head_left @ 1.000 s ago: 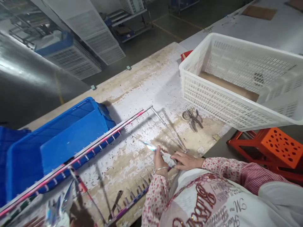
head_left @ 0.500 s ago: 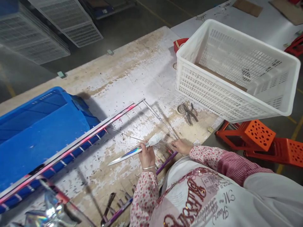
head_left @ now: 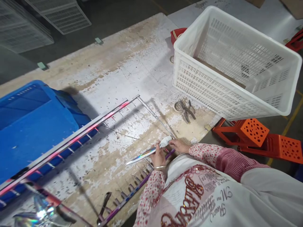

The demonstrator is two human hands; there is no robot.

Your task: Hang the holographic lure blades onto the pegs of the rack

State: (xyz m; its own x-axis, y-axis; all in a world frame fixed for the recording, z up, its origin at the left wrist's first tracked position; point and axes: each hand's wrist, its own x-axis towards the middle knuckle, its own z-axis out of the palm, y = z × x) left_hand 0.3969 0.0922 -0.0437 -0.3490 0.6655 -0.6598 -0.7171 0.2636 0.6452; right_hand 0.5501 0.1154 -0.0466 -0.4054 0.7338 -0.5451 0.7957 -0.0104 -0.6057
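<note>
Worn tabletop (head_left: 125, 72) | iridescent pointed blade (head_left: 142, 155), white end (head_left: 165, 142) | hands: left (head_left: 158, 157) closed round it, right (head_left: 180, 146) unclear

Head camera looks down across the worktable (head_left: 132, 72).

Heart-print slvs (head_left: 151, 187), wht lettered top (head_left: 210, 192)

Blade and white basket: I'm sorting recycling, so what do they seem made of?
Blade: probably polished metal, given its bright, rainbow-tinted sheen, though a shiny coating could look alike. White basket: likely smooth moulded plastic, judging by its rounded rim and slotted walls.
</note>
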